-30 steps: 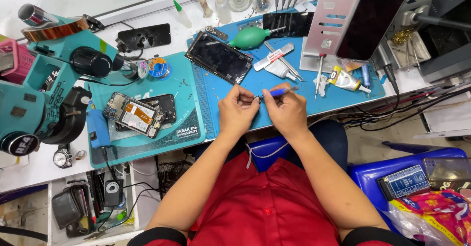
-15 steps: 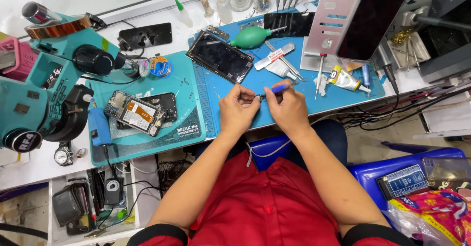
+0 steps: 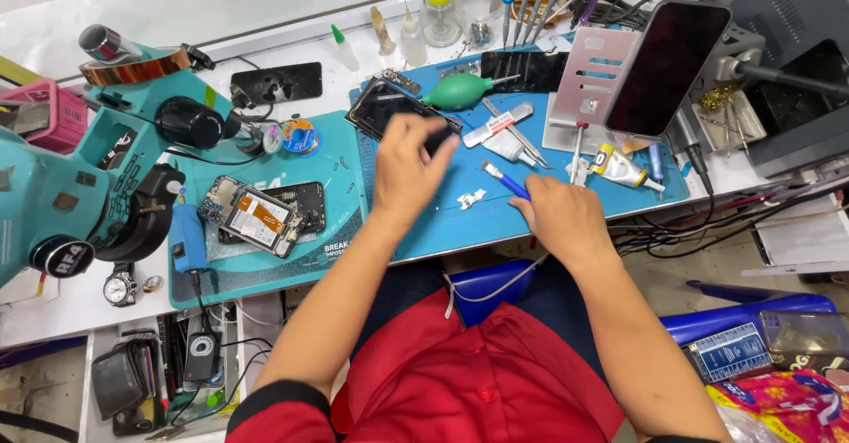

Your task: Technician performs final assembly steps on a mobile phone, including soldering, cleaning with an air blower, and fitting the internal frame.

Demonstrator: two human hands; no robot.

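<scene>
My left hand (image 3: 405, 167) reaches out over the blue mat (image 3: 442, 231), its blurred fingers spread at the near edge of a dark phone screen (image 3: 382, 109) that lies tilted on the mat. My right hand (image 3: 559, 218) rests near the mat's front edge and grips a thin blue-handled tool (image 3: 502, 179), tip pointing up and left. Between the two hands a small white scrap (image 3: 470, 199) lies on the mat. My red shirt fills the bottom of the view.
A teal microscope (image 3: 62, 187) stands at the left beside a teal mat (image 3: 327, 257) carrying an opened phone (image 3: 261, 219). Farther back are a green air blower (image 3: 460, 90), a phone on a stand (image 3: 665, 67), a glue tube (image 3: 619, 167) and several screwdrivers (image 3: 529, 5). A wristwatch (image 3: 117, 289) lies front left.
My hands were joined over the mat's front; now they have parted. The left hand has moved up and left to the dark screen, and a white scrap lies on the mat.
</scene>
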